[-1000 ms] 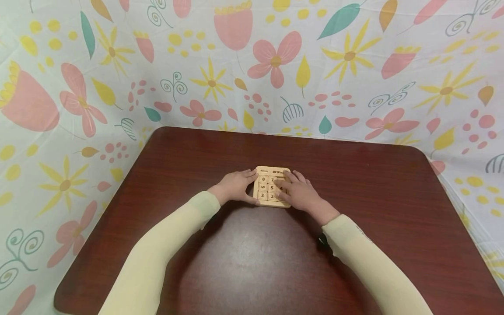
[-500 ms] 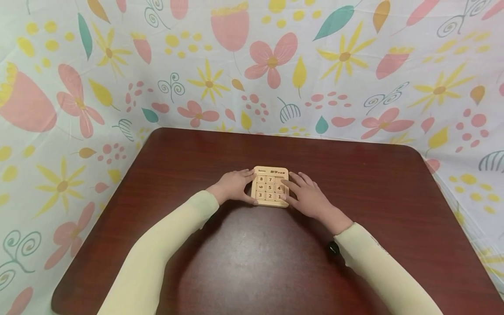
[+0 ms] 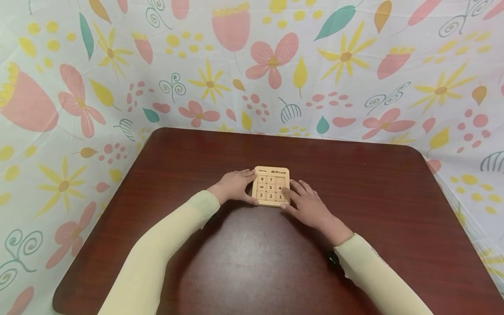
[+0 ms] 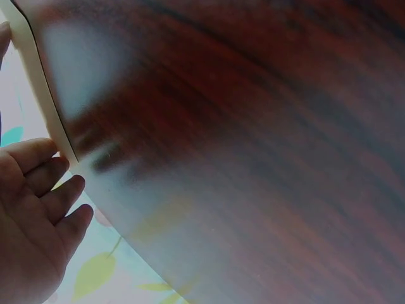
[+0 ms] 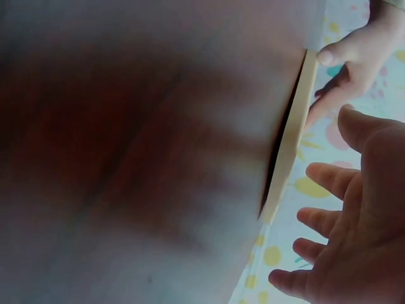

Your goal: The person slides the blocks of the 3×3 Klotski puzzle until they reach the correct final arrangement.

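Observation:
A light wooden number sliding puzzle (image 3: 271, 169) lies on the table. Its square tiles show 8 and 7 in the top row, a bare slot at top right, and tiles such as 5 and 4 below. My left hand (image 3: 235, 185) holds the puzzle's left side, thumb at the lower corner and fingers by the upper one. Beside the right edge is my right hand (image 3: 311, 205), fingers loosely spread, with fingertips at the 4 tile and thumb near the lower right corner. In the right wrist view the puzzle (image 5: 291, 139) appears edge-on beyond the right hand (image 5: 367, 215).
The dark reddish-brown table (image 3: 244, 262) has rounded corners and a glossy patch of light in front. A white cloth (image 3: 252, 87) printed with flowers and leaves hangs behind and at both sides. Something small and black (image 3: 333, 258) shows under the right sleeve (image 3: 378, 271).
My right hand has drawn back from over the right column toward the right and nearer to me, uncovering the top right slot and the 4 and 1 tiles. The left hand keeps its place.

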Available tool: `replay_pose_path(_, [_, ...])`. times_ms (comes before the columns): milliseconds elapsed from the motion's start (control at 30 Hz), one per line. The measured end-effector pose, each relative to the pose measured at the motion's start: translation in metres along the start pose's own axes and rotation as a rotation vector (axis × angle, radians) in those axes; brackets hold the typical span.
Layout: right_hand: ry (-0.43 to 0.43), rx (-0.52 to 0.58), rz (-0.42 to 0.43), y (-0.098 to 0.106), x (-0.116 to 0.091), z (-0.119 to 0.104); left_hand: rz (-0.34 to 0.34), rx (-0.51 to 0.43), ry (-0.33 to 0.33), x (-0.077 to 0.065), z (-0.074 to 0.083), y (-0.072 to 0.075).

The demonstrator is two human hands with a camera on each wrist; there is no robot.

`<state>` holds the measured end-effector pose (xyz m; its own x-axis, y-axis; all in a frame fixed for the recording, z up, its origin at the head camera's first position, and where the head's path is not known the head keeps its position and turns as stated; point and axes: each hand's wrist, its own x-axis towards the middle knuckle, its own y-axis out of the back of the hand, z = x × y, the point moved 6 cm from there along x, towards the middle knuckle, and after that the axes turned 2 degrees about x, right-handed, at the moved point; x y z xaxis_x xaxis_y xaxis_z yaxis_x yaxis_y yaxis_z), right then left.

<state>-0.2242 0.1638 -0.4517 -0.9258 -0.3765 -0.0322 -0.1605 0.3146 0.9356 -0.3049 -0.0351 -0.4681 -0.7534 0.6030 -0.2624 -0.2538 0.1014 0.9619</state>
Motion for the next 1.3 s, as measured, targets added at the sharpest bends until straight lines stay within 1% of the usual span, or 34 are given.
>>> replay_pose_path(133, [-0.007,-0.005,0.0,-0.001,0.0,-0.001,-0.002,0.001,0.001,0.0,0.0,0.001])
replay_pose_path(333, [-0.034,-0.027,-0.048,-0.005,0.002,-0.001,-0.009,-0.006,0.008,-0.001,0.001,0.002])
replay_pose_path(567, [-0.052,-0.031,-0.077,-0.006,0.003,-0.005,-0.009,-0.003,0.009,-0.001,0.002,0.001])
replay_pose_path(767, [-0.055,-0.046,-0.083,-0.006,0.005,-0.008,-0.013,-0.011,0.011,-0.001,0.002,0.002])
replay_pose_path(1167, [-0.073,-0.013,-0.107,-0.011,0.007,-0.005,-0.016,-0.035,0.02,-0.003,0.002,0.003])
replay_pose_path(1300, [-0.083,-0.017,-0.113,-0.011,0.008,-0.003,-0.009,-0.033,0.012,-0.002,0.001,0.002])
